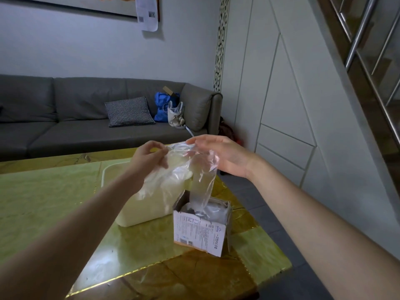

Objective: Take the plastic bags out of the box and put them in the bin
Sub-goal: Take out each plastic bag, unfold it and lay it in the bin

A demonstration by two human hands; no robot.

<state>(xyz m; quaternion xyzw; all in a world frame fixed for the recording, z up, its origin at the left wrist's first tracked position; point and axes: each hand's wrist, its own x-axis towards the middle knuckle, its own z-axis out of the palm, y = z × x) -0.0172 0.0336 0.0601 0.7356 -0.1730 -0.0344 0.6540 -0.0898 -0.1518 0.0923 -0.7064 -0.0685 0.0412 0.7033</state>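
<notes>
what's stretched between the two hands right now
In the head view, a clear plastic bag spans from the left hand to the right hand, hanging down into the open box.

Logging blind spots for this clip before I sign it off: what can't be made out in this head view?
- Bin interior: the left hand and the clear plastic bag cover it.
- Box contents: only crumpled plastic shows at the opening; how many bags remain is hidden by its walls.
- Box print: too small to read.
- Right hand grip: fingertips lie behind the film; pinching or just touching, unclear.
</notes>
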